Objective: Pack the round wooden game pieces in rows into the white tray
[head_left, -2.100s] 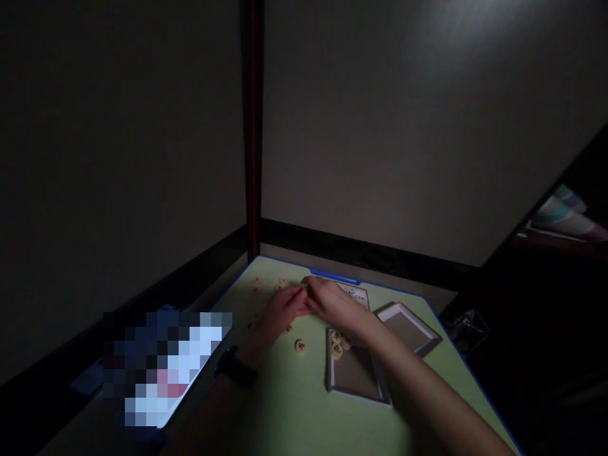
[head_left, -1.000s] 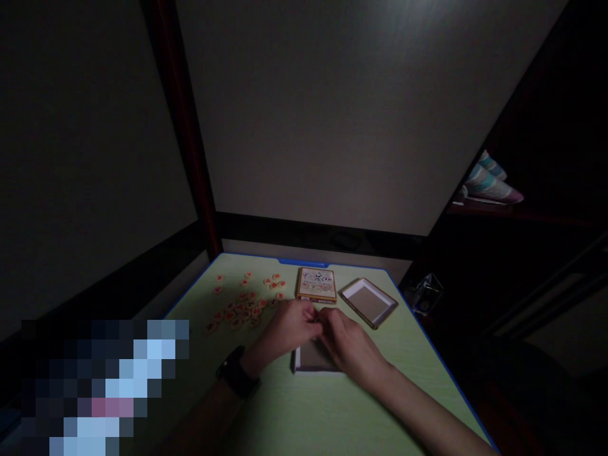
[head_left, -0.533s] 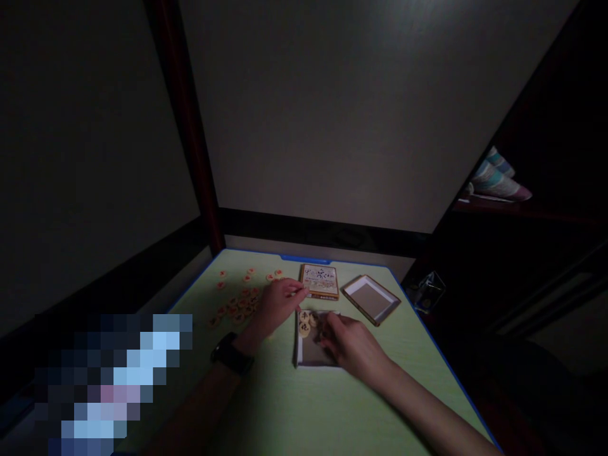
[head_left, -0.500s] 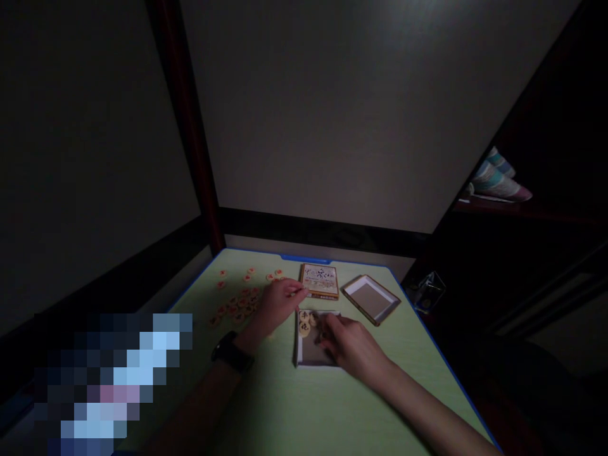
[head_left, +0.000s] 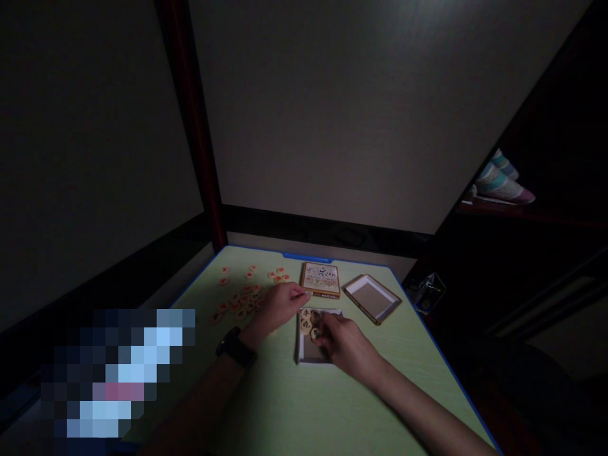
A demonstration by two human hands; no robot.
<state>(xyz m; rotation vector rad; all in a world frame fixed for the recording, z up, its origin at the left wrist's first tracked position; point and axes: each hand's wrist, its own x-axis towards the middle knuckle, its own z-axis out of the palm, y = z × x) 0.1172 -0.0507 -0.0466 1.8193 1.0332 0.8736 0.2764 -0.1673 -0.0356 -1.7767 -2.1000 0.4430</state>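
On a green table (head_left: 294,405) lies a small open box tray (head_left: 306,354) holding three round pale game pieces (head_left: 308,318) at its far end. My right hand (head_left: 344,345) rests over the tray, its fingertips pinched at one of those pieces. Just left of the tray's far corner, my left hand (head_left: 280,304), with a dark watch at its wrist, has its fingers closed; what they hold is hidden. Several more round pieces (head_left: 240,297) with red marks lie scattered to the left of that hand.
A printed box lid (head_left: 320,279) lies at the table's far edge, a second empty tray (head_left: 372,297) to its right. A small clear object (head_left: 426,291) sits in the dark off the right edge. A blurred bright patch (head_left: 118,373) is at the left. Walls stand close behind.
My hands parted from a joint grip over the tray: the left went toward the scattered pieces, the right stayed at the tray. Pieces now show in the tray's far end.
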